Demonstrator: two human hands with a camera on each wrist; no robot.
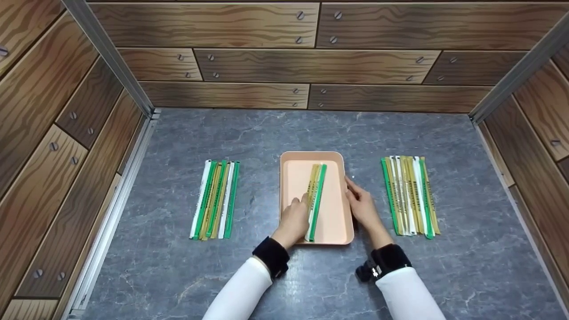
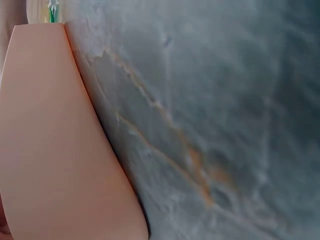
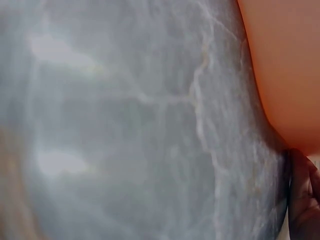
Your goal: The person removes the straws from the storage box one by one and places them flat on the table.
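Note:
A shallow peach tray (image 1: 334, 209) lies on the grey marbled surface, its outer wall filling one side of each wrist view. Inside it, a small bundle of long, slim wrapped sticks (image 1: 316, 202) in gold, white and green leans slightly right. My left hand (image 1: 294, 221) reaches over the tray's near left part, fingers curled at the left side of these sticks, pinching them; the fingertips are hidden beneath the hand. Along the tray's right wall, my right hand (image 1: 363, 208) touches the outside with fairly straight fingers. A bit of that hand shows at the lower right of the right wrist view.
Left of the tray lies a row of similar green, gold and white wrapped sticks (image 1: 215, 200). Another row of wrapped sticks (image 1: 410, 195) lies to the right. Wood-patterned panels (image 1: 266, 64) wall in the back and both sides, with metal rails at the corners.

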